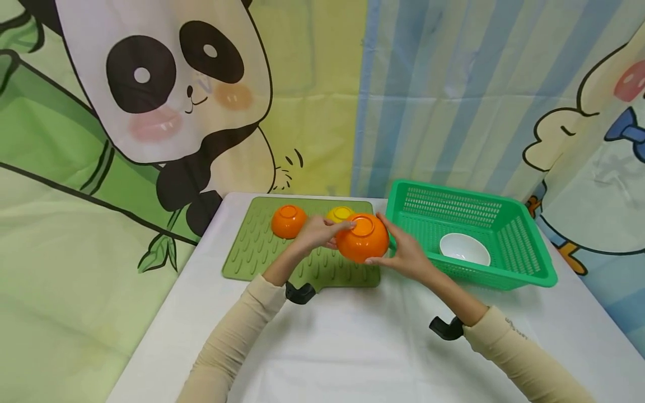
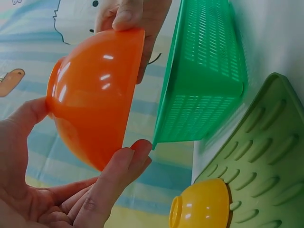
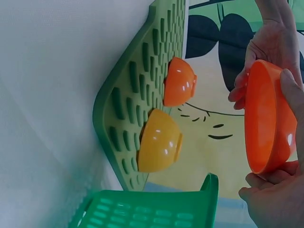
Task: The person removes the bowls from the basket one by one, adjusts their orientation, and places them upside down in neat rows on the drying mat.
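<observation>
Both hands hold an orange bowl (image 1: 364, 249) in the air, its footed base turned up toward the head camera. The left hand (image 1: 316, 232) pinches it, thumb at the foot ring and fingers by the rim, as the left wrist view shows. On the opposite side the right hand (image 1: 407, 255) grips the bowl between thumb and fingers. In the right wrist view the bowl's hollow inside (image 3: 261, 118) is visible. Below and behind it, a yellow bowl (image 3: 159, 142) and another orange bowl (image 1: 289, 222) lie upside down on a green ridged mat (image 1: 252, 252).
Right of the mat stands a green perforated basket (image 1: 524, 240) with a white bowl (image 1: 464, 249) inside. Mat and basket sit toward the back of a table with a white cover (image 1: 353, 347). A printed curtain (image 1: 312, 112) hangs behind.
</observation>
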`<action>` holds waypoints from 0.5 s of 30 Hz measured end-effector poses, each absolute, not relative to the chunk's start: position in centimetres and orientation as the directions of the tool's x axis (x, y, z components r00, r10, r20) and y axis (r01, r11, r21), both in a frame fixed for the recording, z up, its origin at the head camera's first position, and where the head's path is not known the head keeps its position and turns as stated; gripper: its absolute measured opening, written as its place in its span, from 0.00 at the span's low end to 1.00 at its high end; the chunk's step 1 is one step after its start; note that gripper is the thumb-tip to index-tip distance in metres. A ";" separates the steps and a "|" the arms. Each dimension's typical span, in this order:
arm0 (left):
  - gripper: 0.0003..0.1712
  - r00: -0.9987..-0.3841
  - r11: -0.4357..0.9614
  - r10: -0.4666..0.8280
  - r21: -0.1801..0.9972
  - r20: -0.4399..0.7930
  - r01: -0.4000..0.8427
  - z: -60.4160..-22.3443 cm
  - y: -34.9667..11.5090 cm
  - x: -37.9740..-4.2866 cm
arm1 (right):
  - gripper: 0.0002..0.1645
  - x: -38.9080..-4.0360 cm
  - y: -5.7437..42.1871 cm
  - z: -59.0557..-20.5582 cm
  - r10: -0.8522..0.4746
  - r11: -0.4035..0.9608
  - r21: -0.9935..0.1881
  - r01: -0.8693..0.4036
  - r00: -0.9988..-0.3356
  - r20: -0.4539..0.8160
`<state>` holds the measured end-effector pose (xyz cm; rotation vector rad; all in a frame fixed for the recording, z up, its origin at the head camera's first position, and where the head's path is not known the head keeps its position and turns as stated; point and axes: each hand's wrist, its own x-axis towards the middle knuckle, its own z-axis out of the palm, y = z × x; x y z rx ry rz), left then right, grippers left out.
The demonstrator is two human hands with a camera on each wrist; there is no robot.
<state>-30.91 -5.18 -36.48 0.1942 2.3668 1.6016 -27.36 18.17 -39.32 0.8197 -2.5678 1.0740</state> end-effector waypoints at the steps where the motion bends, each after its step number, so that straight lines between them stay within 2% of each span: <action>1: 0.34 -0.949 0.372 0.272 0.927 -0.157 -0.047 -36.5 -5.2 -30.9 | 0.61 -27.3 18.1 -39.4 -0.399 0.574 -0.583 -0.575 -0.818 0.414; 8: 0.34 -0.944 0.348 0.288 0.936 -0.159 -0.051 -36.8 -6.1 -30.8 | 0.61 -27.3 17.0 -39.7 -0.363 0.581 -0.603 -0.546 -0.837 0.409; 15: 0.44 -0.949 0.377 0.239 0.920 -0.204 -0.103 -37.0 -8.1 -31.5 | 0.59 -28.0 15.1 -40.3 -0.350 0.564 -0.618 -0.547 -0.837 0.422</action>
